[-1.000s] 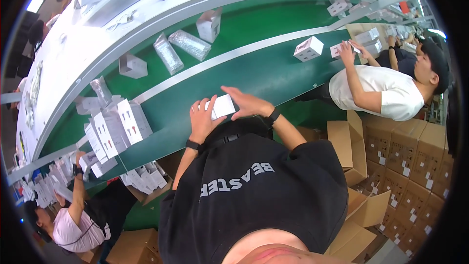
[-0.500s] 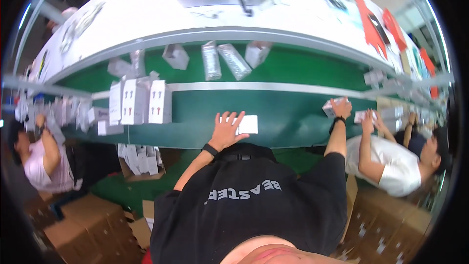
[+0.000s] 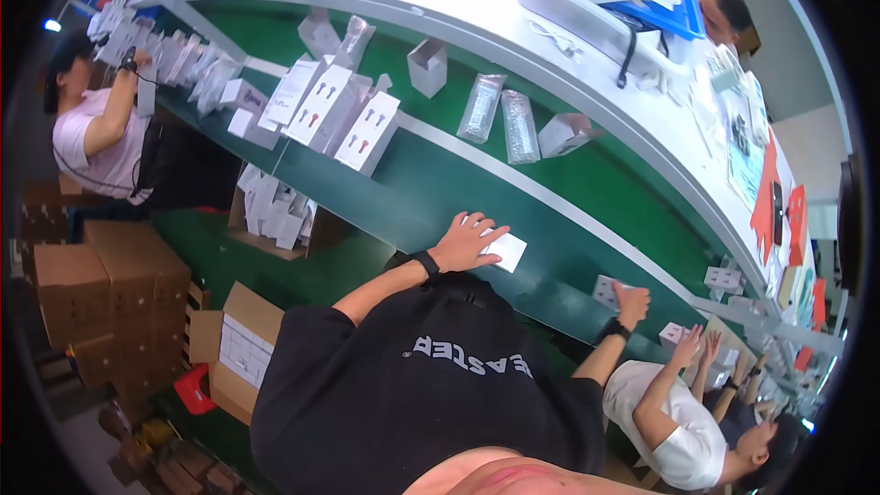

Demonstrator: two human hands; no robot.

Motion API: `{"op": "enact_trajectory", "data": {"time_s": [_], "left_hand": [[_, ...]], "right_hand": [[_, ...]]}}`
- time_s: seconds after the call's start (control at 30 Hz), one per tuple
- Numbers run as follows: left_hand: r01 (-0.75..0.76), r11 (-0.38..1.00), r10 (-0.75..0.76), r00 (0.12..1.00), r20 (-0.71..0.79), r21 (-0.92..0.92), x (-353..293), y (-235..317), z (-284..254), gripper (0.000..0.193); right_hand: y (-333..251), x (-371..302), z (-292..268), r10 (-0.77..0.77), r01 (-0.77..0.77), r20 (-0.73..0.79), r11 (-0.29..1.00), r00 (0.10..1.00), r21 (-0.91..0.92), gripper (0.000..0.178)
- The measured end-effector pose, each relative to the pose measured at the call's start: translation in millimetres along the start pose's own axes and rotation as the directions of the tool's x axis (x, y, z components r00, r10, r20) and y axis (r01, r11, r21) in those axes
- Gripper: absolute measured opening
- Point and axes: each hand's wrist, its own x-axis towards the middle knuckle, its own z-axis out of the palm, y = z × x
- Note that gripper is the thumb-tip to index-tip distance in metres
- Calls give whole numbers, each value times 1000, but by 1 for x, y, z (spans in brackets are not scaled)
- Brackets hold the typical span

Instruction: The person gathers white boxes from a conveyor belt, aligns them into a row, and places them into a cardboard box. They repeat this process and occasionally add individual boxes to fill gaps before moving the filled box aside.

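On the green work surface near my body, my left hand (image 3: 467,243) lies with its fingers stretched out across the left side of a small white box (image 3: 510,254). The underside of that hand is hidden. To the right along the same surface, my right hand (image 3: 632,304) is closed around the right end of another small white box (image 3: 607,291), which has dark printed pictures on it. Its fingers are partly hidden behind the palm, and the thumb points up.
Tall white printed boxes (image 3: 323,110) stand to the left. Bubble-wrapped packs (image 3: 520,126) and an open white box (image 3: 427,68) lie beyond the white strip. A raised white shelf (image 3: 587,55) runs above. Co-workers sit on both sides; cartons (image 3: 137,266) are stacked at lower left.
The whole view has turned, so the bench now slopes down to the right. My right hand and its box are closer to my left hand, which stays at the other box.
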Motion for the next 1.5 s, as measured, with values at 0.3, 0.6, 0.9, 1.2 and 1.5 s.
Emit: {"op": "enact_trajectory", "data": {"time_s": [0.3, 0.6, 0.9, 1.2, 1.5], "left_hand": [[-47, 999, 47, 998, -42, 2, 1, 8, -3, 66], [-33, 998, 33, 999, -18, -46, 13, 15, -15, 62], [-121, 993, 121, 992, -47, -7, 35, 0, -7, 56], [-42, 994, 32, 994, 102, 102, 63, 2, -16, 59], [-144, 981, 152, 986, -62, 127, 80, 44, 31, 51]], "right_hand": [[-149, -137, -92, -469, 151, 408, 780, 783, 607, 86], [-147, -153, -33, -234, -96, 215, 434, 948, 896, 58], [-161, -148, -59, -222, -125, 287, 544, 932, 829, 54], [-173, -121, -42, -391, -70, 260, 439, 883, 896, 58], [-88, -87, 12, -302, -58, 188, 392, 934, 918, 61]]}}
